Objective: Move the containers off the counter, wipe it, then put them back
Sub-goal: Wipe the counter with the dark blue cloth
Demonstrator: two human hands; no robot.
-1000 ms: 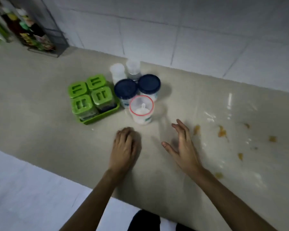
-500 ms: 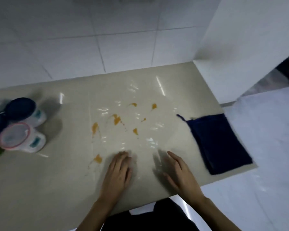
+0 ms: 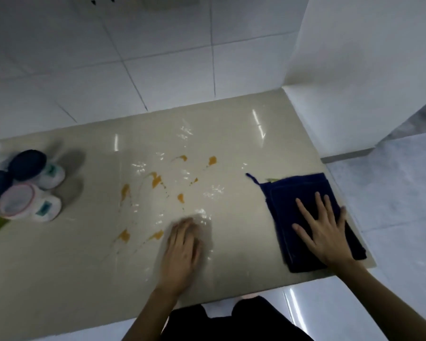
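Right hand (image 3: 324, 232) lay spread flat on cloth (image 3: 305, 193) at 3 o'clock | left hand (image 3: 182, 249), fingers together, palm-down on counter (image 3: 231, 143) | orange stains (image 3: 155, 179) at 12

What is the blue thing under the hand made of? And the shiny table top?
The blue cloth looks like soft, fuzzy fabric, maybe terry towel: it lies folded in layers with a matte surface. The counter looks like polished stone or glazed tile: beige, hard and glossy, with bright light streaks reflecting off it. Which one, I cannot tell.
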